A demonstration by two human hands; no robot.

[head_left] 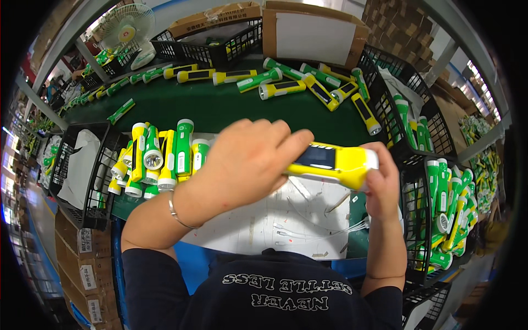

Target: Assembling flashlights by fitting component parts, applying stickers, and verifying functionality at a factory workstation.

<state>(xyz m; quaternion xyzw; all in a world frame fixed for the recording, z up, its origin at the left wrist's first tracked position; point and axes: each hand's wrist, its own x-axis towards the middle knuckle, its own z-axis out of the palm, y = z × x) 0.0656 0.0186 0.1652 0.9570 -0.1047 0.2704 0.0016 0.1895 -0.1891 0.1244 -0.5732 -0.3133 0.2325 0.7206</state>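
Note:
I hold a yellow flashlight (335,163) with a dark panel on its top, lying sideways above a white work sheet (275,220). My left hand (247,162) grips its left end, fingers curled over it. My right hand (382,184) pinches its right end by the white cap. A bracelet circles my left wrist. White cables (330,228) lie on the sheet below the flashlight.
A pile of yellow and green flashlights (159,157) lies left of my hands. More flashlights (308,82) are scattered on the green belt (181,104) behind. Black baskets stand at the left (82,170), right (440,209) and back (209,47), with cardboard boxes (313,33) and a fan (129,27).

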